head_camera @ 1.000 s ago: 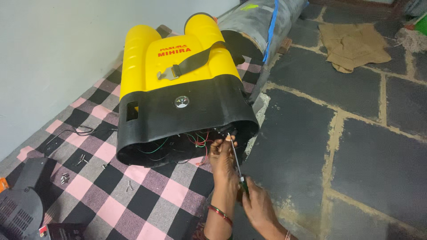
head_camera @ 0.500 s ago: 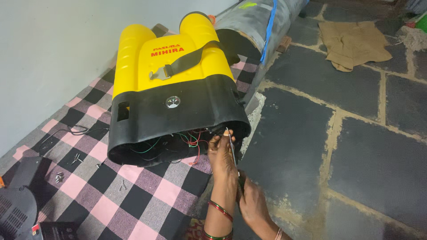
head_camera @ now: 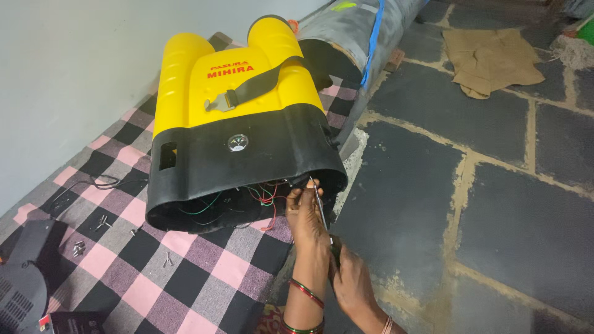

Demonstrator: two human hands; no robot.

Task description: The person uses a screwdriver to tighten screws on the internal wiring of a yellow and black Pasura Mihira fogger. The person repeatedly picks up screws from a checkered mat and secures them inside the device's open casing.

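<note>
Fingers of both hands, left (head_camera: 304,210) and right (head_camera: 349,281), grip a screwdriver (head_camera: 322,210) at the sprayer base (head_camera: 247,167).

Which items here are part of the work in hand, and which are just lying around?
In use:
left hand
right hand
screwdriver
yellow and black sprayer tank
loose wires

Lying about:
scattered screws
brown cloth
dark rolled bundle
checked cloth
</note>
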